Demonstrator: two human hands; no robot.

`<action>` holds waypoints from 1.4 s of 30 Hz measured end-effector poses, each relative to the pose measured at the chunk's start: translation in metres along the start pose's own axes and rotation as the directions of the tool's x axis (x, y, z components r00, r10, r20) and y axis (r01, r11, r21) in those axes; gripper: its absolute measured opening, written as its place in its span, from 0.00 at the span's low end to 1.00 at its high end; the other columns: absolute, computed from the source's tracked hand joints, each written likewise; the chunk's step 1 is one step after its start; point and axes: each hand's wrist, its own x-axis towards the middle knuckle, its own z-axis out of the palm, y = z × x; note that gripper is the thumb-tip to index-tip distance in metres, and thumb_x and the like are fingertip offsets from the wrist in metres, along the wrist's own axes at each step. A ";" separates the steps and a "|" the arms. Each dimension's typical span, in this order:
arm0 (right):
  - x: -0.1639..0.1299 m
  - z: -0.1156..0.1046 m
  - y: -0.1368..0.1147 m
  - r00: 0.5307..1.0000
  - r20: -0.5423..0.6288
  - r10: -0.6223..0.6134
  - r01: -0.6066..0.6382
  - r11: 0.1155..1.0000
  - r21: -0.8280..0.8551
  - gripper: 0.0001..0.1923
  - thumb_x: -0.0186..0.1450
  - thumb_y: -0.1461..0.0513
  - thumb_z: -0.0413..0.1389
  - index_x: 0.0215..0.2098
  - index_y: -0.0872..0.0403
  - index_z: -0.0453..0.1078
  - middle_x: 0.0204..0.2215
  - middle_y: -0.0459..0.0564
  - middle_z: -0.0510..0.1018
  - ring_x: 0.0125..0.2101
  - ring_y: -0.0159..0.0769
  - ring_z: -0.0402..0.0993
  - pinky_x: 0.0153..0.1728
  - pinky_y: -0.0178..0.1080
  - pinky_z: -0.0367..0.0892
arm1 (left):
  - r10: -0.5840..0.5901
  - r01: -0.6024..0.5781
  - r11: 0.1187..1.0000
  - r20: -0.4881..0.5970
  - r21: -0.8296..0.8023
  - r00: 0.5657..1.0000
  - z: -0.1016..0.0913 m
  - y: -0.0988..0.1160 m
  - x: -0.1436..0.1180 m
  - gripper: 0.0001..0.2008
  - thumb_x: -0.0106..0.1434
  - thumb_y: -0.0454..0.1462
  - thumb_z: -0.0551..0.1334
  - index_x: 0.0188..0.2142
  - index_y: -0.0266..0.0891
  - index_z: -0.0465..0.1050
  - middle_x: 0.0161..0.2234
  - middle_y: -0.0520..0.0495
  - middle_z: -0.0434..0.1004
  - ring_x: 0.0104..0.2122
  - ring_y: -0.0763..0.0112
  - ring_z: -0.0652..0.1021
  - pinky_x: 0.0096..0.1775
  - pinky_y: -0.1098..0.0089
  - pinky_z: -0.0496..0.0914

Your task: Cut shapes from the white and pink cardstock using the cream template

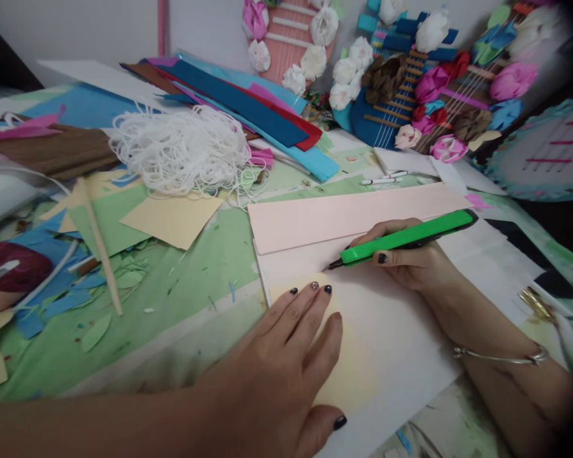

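Seen from the head camera, the right hand point(413, 257) has its grip clamped on a green marker point(403, 238), tip touching white paper point(391, 343) on the cluttered surface point(186, 280); the left hand point(286, 362) lies flat, fingers spread, pressing the sheet.

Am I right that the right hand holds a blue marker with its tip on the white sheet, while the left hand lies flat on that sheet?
Not quite: the marker is green, not blue, as the head view shows. The rest stands: the right hand holds it with its tip on the white sheet, and the left hand lies flat on that sheet.
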 end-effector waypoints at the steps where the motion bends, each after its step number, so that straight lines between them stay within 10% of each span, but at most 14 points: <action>1: 0.000 0.000 0.000 1.000 0.000 0.001 -0.001 1.000 0.002 0.09 0.50 0.60 0.70 0.30 0.51 0.81 0.31 0.50 0.85 0.34 0.42 0.83 0.37 0.38 0.77 | 0.000 0.000 1.000 0.000 0.002 1.000 0.000 0.000 0.000 0.31 0.70 0.50 0.51 0.63 0.31 0.59 0.66 0.29 0.54 0.65 0.46 0.58 0.62 0.51 0.58; 18: -0.001 0.001 0.002 1.000 -0.012 -0.001 0.001 0.999 0.034 0.10 0.49 0.60 0.71 0.29 0.52 0.81 0.31 0.51 0.84 0.33 0.42 0.82 0.36 0.37 0.76 | 0.022 -0.018 0.997 -0.063 0.070 0.998 0.004 0.000 0.000 0.31 0.69 0.51 0.51 0.63 0.30 0.60 0.65 0.28 0.56 0.64 0.45 0.60 0.60 0.51 0.61; 25: -0.001 0.000 0.000 0.978 -0.203 0.051 -0.012 0.982 0.188 0.12 0.47 0.56 0.71 0.26 0.54 0.80 0.22 0.49 0.81 0.18 0.27 0.67 0.18 0.31 0.62 | 0.062 -0.044 0.989 -0.128 0.138 0.990 0.002 0.000 0.000 0.31 0.69 0.51 0.52 0.61 0.30 0.64 0.63 0.29 0.61 0.62 0.46 0.65 0.56 0.54 0.66; 42: -0.002 0.004 -0.002 0.938 -0.340 0.066 0.059 0.937 0.344 0.10 0.49 0.57 0.66 0.23 0.56 0.76 0.17 0.46 0.75 0.17 0.27 0.63 0.18 0.33 0.56 | 0.248 -0.062 0.916 -0.438 0.395 0.864 -0.010 0.009 -0.009 0.18 0.66 0.40 0.57 0.35 0.23 0.79 0.31 0.33 0.82 0.32 0.52 0.82 0.40 0.52 0.76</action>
